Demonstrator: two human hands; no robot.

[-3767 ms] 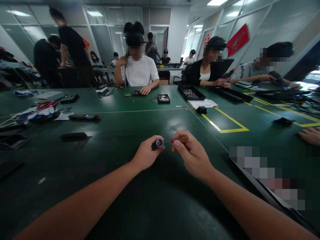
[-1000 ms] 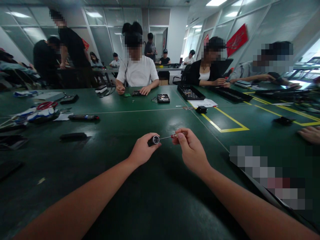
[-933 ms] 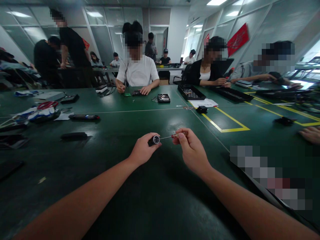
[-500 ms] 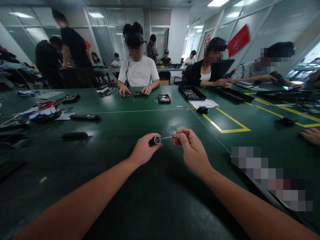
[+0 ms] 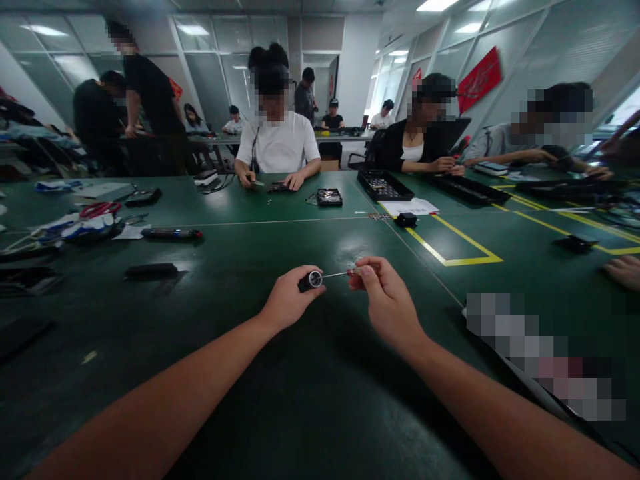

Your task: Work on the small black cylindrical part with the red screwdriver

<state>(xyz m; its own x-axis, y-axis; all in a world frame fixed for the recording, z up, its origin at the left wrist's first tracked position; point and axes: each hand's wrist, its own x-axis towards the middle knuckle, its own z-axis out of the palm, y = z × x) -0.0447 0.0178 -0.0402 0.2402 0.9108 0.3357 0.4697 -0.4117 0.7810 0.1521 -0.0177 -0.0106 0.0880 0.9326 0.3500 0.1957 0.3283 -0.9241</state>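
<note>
smooth glossy tabletop (image 5: 250, 257), dark cylinder (image 5: 305, 282) with metallic rim (image 5: 315, 272), shiny metal screwdriver shaft (image 5: 335, 275)

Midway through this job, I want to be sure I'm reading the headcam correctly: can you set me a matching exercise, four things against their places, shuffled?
Things:
1. Dark cylinder
2. Screwdriver
3. Yellow tape
4. Red banner

Places:
A. Flat on the green tabletop, marking out an angular shape
B. In the right hand, its thin shaft pointing toward the other hand
C. Up on the wall, beyond the table
D. In the left hand, its round end facing the camera

Right pairs: 1-D, 2-B, 3-A, 4-C.
</note>
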